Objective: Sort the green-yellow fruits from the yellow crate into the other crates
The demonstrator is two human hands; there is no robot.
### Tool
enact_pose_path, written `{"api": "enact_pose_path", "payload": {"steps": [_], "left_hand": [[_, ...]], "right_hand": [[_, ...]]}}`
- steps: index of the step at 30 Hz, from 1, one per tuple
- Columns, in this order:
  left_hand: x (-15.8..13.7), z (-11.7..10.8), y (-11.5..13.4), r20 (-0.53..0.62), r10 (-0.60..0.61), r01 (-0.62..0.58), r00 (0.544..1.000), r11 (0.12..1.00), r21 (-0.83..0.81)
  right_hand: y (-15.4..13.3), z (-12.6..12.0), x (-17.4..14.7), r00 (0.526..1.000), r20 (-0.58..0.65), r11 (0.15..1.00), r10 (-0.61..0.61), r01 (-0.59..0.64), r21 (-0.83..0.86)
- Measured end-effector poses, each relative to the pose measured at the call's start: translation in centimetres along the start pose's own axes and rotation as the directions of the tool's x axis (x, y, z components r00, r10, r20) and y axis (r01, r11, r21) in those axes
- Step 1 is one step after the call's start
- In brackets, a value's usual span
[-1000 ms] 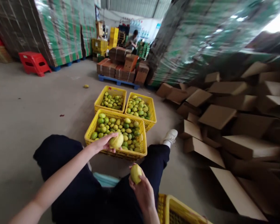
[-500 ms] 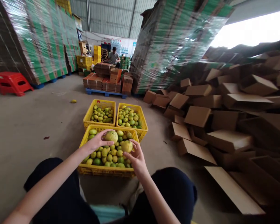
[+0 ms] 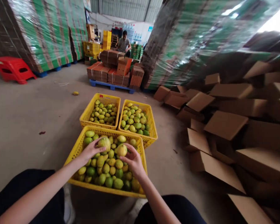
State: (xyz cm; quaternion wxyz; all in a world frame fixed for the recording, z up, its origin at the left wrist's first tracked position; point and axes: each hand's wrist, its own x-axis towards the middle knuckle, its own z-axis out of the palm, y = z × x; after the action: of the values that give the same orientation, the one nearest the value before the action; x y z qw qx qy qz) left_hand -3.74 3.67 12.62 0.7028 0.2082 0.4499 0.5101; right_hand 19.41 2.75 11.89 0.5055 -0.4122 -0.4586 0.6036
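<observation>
My left hand [image 3: 91,151] is closed around a large, pale yellow-green lemon [image 3: 104,143]. A smaller yellowish lemon [image 3: 122,150] sits between the thumb and fingers of my right hand [image 3: 133,159]. Both fruits are held side by side, a little apart, over the near yellow crate [image 3: 84,183]. That crate is filled with yellow and green lemons [image 3: 112,170], some hidden under my hands. Behind it stand two more yellow crates, the back left crate [image 3: 84,115] and the back right crate [image 3: 154,129], each with lemons in it.
Empty cardboard boxes [image 3: 226,124] lie heaped on the right. A red stool [image 3: 14,69] stands at the left, and a single lemon [image 3: 76,93] lies on the floor. Beyond are a blue pallet [image 3: 112,86] of flattened cartons, wrapped stacks [image 3: 49,34] and a seated person [image 3: 124,43].
The view has tipped down and come nearer to the crates. Both hands still hold their lemons, now slightly lower and turned differently over the near crate.
</observation>
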Motion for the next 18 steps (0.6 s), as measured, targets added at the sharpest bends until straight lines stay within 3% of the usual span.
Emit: {"api": "enact_pose_path", "payload": {"steps": [4,10,14,18], "left_hand": [[1.3,1.7,0.5,-0.016,-0.07,0.07,0.997,0.998,-0.001],[1.5,3.9,2.8,0.076,0.042,-0.038,0.996,0.998,-0.054],[1.3,3.6,2.9,0.099,0.131,-0.13,0.986,0.991,-0.019],[1.2,2.4,2.6,0.13,0.074,-0.071,0.989,0.997,-0.028]], "right_hand": [[-1.2,0.3,0.9,1.0,0.0,0.998,-0.026,0.026,-0.05],[-2.4,0.6,3.2,0.981,-0.067,0.954,-0.185,0.162,-0.253],[-2.6,0.5,3.4,0.974,-0.033,0.928,-0.223,0.202,-0.312],[-2.8,0.6,3.2,0.989,0.001,0.957,-0.151,0.146,-0.25]]}}
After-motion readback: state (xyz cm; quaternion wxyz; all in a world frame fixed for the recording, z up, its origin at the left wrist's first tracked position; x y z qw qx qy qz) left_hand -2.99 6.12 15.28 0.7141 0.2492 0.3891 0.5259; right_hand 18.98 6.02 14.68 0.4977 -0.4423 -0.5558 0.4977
